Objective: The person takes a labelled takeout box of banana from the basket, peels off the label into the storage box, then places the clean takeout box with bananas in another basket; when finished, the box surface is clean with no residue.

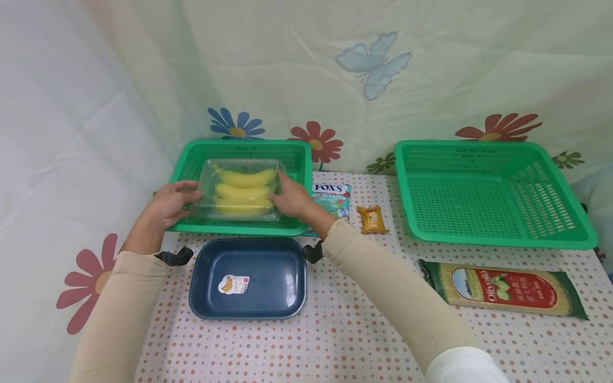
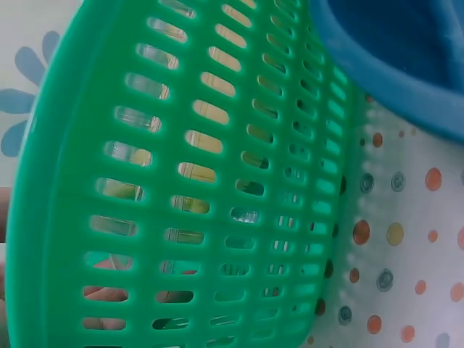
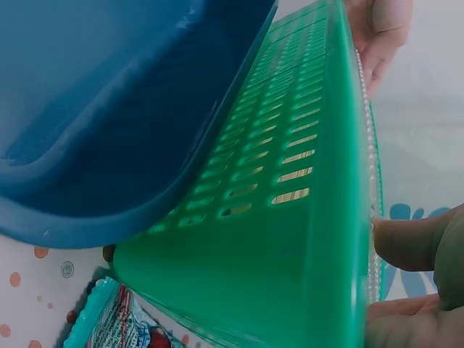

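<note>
In the head view a clear plastic box [image 1: 207, 183] with several yellow bananas [image 1: 245, 179] inside sits within the left green basket [image 1: 306, 159], tilted toward the camera. My left hand [image 1: 176, 205] grips the box's left side, and my right hand [image 1: 293, 198] holds its right side, thumb on the near edge. The basket's slotted wall [image 2: 217, 152] fills much of the left wrist view; parts of the box and fingers show through its slots. In the right wrist view, the right thumb [image 3: 409, 243] touches the box's ridged edge just above the basket rim. The box's underside is hidden.
A blue tray [image 1: 258, 282] with a banana sticker stands before the left basket. Right of that basket lie a Fox's candy bag [image 1: 331, 199] and a small orange-gold packet [image 1: 372, 219]. Farther right are another green basket [image 1: 460, 199] and an Olivoilà spaghetti pack [image 1: 507, 290].
</note>
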A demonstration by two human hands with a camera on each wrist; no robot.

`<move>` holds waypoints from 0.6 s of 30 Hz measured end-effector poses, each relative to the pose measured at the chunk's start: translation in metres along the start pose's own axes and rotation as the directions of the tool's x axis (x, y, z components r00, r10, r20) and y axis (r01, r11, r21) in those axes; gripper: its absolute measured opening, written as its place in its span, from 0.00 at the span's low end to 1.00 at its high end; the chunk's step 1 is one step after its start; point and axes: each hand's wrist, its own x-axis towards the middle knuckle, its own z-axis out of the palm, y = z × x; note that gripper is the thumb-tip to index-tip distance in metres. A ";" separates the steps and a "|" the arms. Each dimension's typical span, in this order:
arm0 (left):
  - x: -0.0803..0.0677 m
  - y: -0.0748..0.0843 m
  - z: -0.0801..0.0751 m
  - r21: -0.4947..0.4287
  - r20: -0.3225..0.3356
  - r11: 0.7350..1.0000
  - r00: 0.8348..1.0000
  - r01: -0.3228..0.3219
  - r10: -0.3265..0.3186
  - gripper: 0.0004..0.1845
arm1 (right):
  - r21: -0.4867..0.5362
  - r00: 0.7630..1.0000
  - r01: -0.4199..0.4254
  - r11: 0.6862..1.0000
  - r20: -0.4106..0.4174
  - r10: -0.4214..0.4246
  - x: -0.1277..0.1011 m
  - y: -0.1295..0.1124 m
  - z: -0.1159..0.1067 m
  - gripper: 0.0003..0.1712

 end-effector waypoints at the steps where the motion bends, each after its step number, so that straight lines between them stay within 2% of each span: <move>1: 0.001 -0.001 -0.001 0.001 0.001 1.000 1.000 -0.001 0.001 0.34 | -0.008 1.000 0.002 1.000 0.002 -0.002 0.000 0.000 0.000 0.44; 7: 0.002 -0.003 0.001 0.043 -0.015 0.999 1.000 -0.010 0.011 0.34 | -0.057 1.000 0.004 0.998 0.007 -0.004 0.000 -0.002 0.001 0.44; 12: 0.000 0.001 0.005 0.137 -0.061 0.991 0.998 -0.010 0.018 0.33 | -0.044 1.000 -0.009 0.999 0.017 0.010 0.002 -0.002 0.001 0.45; 15: -0.005 0.004 0.007 0.205 -0.080 0.979 0.996 -0.015 0.033 0.33 | -0.040 1.000 0.014 0.999 0.006 -0.014 0.000 -0.002 0.000 0.45; 18: -0.013 0.008 0.011 0.296 -0.109 0.954 0.991 -0.038 0.074 0.34 | -0.062 0.997 0.077 0.995 -0.004 -0.077 -0.004 0.000 -0.002 0.45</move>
